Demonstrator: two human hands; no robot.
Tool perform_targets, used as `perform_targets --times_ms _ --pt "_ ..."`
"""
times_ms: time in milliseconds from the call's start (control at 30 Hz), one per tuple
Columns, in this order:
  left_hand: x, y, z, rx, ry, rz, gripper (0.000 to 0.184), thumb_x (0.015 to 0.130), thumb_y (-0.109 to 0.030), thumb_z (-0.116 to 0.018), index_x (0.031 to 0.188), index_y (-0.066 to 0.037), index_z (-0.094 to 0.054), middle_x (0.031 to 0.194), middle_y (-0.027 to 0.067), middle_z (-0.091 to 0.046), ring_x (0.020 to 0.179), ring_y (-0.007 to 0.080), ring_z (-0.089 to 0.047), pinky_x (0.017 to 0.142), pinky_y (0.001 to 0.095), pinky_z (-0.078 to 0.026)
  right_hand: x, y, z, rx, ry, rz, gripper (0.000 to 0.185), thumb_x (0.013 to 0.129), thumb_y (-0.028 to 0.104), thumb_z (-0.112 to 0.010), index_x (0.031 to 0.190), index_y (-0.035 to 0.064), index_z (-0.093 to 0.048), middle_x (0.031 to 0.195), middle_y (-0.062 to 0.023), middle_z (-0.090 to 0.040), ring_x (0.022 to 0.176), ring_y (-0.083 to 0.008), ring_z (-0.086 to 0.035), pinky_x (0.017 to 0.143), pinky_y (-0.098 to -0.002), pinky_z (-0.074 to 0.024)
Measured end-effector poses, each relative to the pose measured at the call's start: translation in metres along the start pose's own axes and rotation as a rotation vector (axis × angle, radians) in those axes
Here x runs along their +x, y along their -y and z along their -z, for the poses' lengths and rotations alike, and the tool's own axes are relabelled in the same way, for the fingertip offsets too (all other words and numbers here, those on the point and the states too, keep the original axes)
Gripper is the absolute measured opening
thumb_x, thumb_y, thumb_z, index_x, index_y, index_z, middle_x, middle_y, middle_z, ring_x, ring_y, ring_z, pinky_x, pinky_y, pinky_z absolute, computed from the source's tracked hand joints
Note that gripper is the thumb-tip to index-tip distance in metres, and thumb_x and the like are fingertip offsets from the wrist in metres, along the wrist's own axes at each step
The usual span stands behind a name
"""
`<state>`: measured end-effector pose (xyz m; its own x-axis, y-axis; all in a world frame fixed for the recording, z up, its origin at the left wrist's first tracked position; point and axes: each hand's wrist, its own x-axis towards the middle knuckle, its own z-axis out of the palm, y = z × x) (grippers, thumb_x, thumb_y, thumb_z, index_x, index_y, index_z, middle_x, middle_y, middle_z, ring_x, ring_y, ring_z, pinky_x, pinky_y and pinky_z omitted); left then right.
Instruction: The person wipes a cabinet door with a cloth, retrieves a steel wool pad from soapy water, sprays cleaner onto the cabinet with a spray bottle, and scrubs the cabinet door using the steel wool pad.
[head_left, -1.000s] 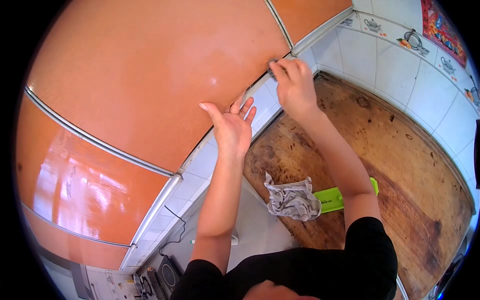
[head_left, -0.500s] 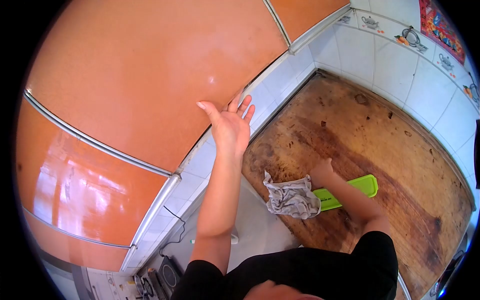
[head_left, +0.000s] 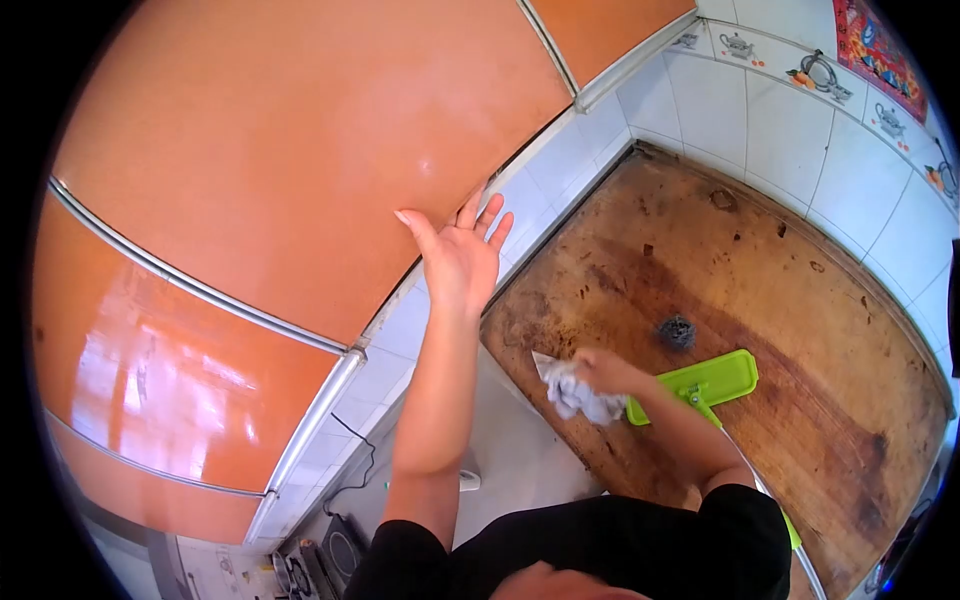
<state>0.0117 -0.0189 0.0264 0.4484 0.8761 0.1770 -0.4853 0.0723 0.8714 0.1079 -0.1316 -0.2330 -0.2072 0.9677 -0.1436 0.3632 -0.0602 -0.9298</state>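
My left hand (head_left: 465,250) is raised with its fingers apart against the lower edge of the orange cabinet door (head_left: 310,160). Down over the brown wooden board (head_left: 800,360), my right hand (head_left: 600,370) grips a crumpled grey-white cloth (head_left: 583,397), whose one corner hangs free. Just right of that hand lies a green mop head (head_left: 725,378), its handle running down beneath my right forearm. A dark scouring ball (head_left: 677,332) rests on the board above the mop head.
White tiles (head_left: 780,140) with a patterned border line the wall behind the board. A grey surface (head_left: 520,430) lies below my left forearm. At the lower left are a black cable (head_left: 368,450) and a round-topped black appliance (head_left: 343,548).
My right hand has come down from the cabinet edge, left the scouring ball on the board and taken hold of the cloth. The mop head now shows more fully. My left hand has stayed put.
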Motion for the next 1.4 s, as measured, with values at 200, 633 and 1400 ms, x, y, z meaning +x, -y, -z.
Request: perform_targets --times_ms 200,633,1400 --pt "0.003 0.004 0.016 -0.063 0.119 0.011 0.098 0.082 -0.079 -0.035 0.141 -0.001 -0.032 0.145 0.0093 -0.037 0.119 0.0275 -0.042 0.103 0.0465 -0.034 -0.015 0.136 0.096 0.475 -0.700 0.497 0.019 0.098 0.021 -0.049 0.102 0.0041 -0.057 0.088 -0.0020 -0.060 0.085 -0.0106 -0.054 0.077 -0.0285 -0.0466" --pt "-0.006 0.007 0.012 -0.173 0.147 -0.177 0.101 0.078 -0.083 -0.029 0.145 -0.007 -0.028 0.148 0.0061 -0.032 0.138 0.0222 -0.029 0.113 0.0382 -0.026 0.065 0.239 0.100 -0.503 -1.288 1.222 0.033 0.075 0.027 -0.066 0.108 0.0217 -0.067 0.126 -0.0114 -0.051 0.114 -0.0314 -0.045 0.094 -0.0458 -0.0353" --pt "-0.009 0.010 -0.001 -0.061 0.068 -0.179 0.113 0.071 -0.089 -0.030 0.144 -0.003 -0.028 0.148 0.0063 -0.033 0.136 0.0232 -0.029 0.112 0.0436 -0.027 0.057 0.249 0.094 -0.567 -1.295 1.310 0.040 0.074 0.026 -0.072 0.112 0.0170 -0.064 0.125 -0.0109 -0.051 0.109 -0.0331 -0.050 0.087 -0.0449 -0.0429"
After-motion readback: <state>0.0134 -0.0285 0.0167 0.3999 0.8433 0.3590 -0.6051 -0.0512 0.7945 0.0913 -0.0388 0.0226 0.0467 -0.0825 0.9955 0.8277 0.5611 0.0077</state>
